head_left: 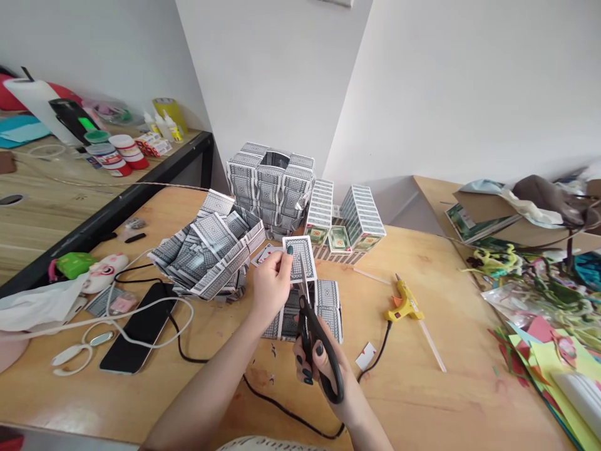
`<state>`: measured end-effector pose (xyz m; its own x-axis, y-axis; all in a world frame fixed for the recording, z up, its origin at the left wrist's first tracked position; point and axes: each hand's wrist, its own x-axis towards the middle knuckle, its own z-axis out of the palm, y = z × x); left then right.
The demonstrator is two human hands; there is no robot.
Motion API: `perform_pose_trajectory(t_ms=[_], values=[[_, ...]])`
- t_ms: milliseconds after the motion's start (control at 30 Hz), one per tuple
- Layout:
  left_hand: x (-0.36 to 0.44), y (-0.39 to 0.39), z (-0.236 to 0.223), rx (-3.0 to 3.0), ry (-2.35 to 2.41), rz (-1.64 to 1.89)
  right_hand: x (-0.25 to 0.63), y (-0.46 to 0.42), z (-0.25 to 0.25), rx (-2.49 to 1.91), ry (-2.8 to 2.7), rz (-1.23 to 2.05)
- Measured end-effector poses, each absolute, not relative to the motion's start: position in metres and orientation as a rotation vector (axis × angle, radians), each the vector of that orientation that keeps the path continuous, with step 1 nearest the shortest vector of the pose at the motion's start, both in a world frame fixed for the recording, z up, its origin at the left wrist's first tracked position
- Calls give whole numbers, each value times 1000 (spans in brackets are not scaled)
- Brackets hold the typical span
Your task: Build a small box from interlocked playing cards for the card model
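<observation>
My left hand [273, 283] pinches a playing card [300, 254] by its left edge, its patterned back facing me. In my right hand [323, 363] are black-handled scissors [307, 310], with the blades against the lower edge of that card. Whether they cut into it is too fine to tell. Under both hands lies a small piece built of folded cards [329, 300], partly hidden by the scissors. To the left a larger bowl-like shape of cards [211, 250] leans on the table, and behind stands a tall block of woven cards [270, 188].
Stacked card boxes [361, 216] stand right of the block. A yellow glue gun [404, 304] with its black cord rests at right, near a white card scrap [365, 356]. A phone [138, 332] and white cable lie left. Coloured paper [549, 351] covers the right edge.
</observation>
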<state>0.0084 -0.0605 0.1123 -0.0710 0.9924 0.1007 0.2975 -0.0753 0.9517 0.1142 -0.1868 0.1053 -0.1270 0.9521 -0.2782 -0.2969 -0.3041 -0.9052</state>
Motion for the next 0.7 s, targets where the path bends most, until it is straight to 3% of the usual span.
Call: perform_pose_trajectory(t_ms=[700], values=[[9,-63,111,1473,1461,1177,113,-189,111,-1112,-755,1763]])
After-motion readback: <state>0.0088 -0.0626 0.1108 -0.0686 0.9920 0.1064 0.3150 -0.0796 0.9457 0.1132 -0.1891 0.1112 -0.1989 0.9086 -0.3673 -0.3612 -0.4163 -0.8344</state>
